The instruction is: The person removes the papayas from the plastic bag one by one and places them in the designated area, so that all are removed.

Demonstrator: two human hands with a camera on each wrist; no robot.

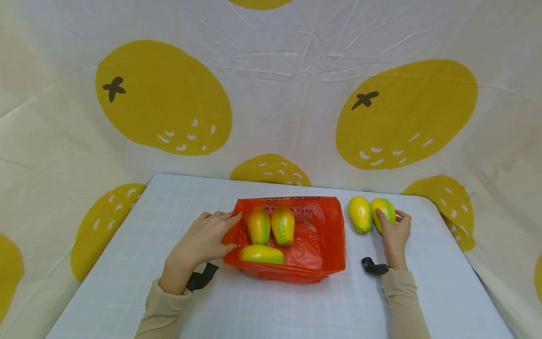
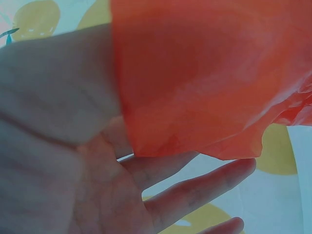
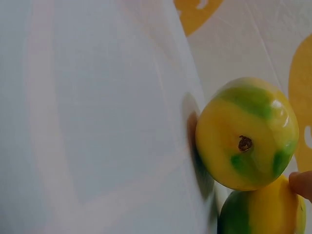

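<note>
A red plastic bag (image 1: 313, 245) lies with its mouth open on the table, three yellow-green mangoes (image 1: 282, 226) inside it toward its left side. At the bag's left edge is my left hand (image 1: 207, 238), its fingers spread and fairly straight, touching the plastic. In the left wrist view the red plastic hides the thumb and part of the fingers. My right hand (image 1: 397, 233) grips a mango (image 1: 383, 212) right of the bag, thumb on the near side and fingers round the far side. Another mango (image 1: 360, 214) lies just left of it, close against it.
A pale checked cloth covers the table (image 1: 288, 310). Behind it hangs a white cloth (image 1: 283, 108) printed with large yellow fruit. Black straps (image 1: 203, 277) show at both wrists.
</note>
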